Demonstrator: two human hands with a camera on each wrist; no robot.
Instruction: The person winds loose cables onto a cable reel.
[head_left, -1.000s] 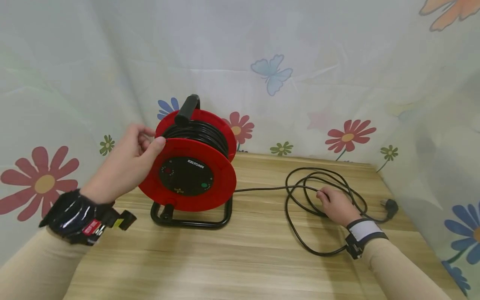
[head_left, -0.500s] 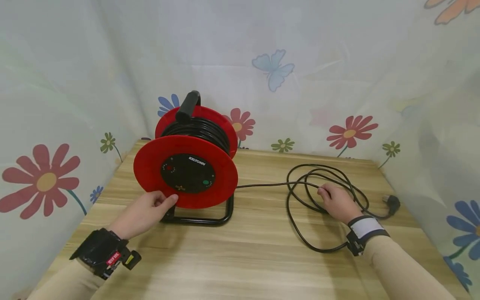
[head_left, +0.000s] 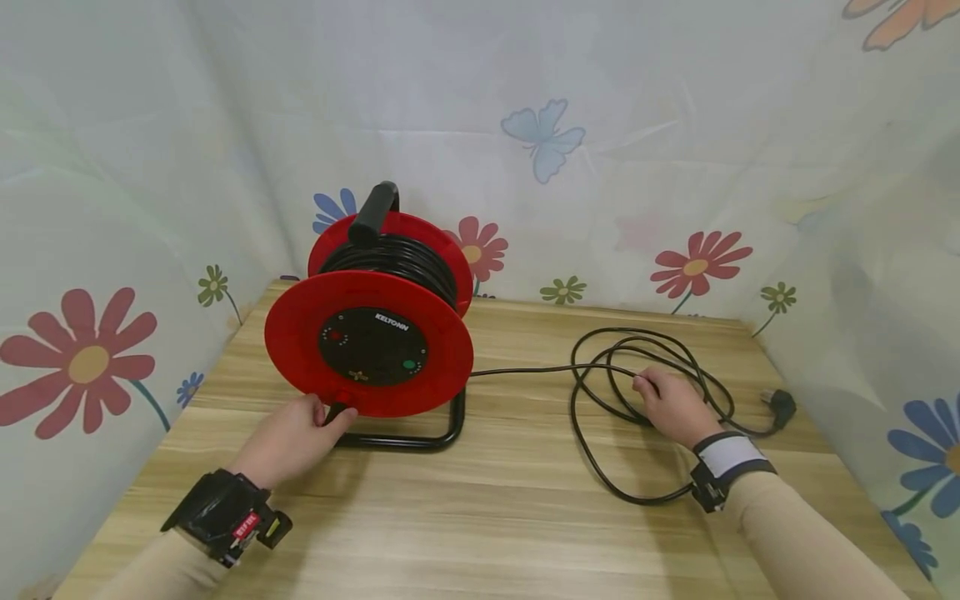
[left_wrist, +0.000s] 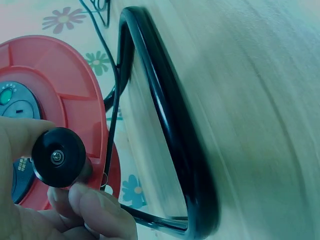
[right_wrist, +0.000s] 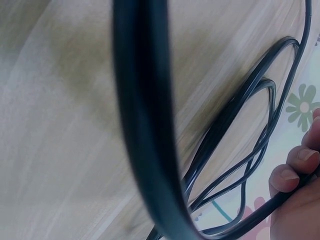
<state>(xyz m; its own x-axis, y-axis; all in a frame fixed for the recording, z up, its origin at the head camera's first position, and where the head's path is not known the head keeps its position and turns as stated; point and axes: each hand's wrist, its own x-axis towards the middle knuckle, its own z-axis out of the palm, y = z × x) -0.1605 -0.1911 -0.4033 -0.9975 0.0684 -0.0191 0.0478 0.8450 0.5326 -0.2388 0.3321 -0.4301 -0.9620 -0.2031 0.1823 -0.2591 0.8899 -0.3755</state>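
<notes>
A red cable reel with black cable wound on it stands on its black tube frame, left of the table's middle. At the reel's lower edge my left hand holds the black crank knob between thumb and fingers; the left wrist view shows the knob's round end with a screw. From the reel a black power cable runs rightward to my right hand, whose fingers curl round it. Loose loops of that cable lie about the right hand, and its plug rests farther right.
The wooden table carries everything. A pale curtain printed with flowers and a butterfly hangs behind and at both sides. The reel's black carrying handle rises above its top.
My left hand has left the reel's upper left rim, moved down, and taken hold of the crank knob. The right hand keeps its grip on the cable in the same place.
</notes>
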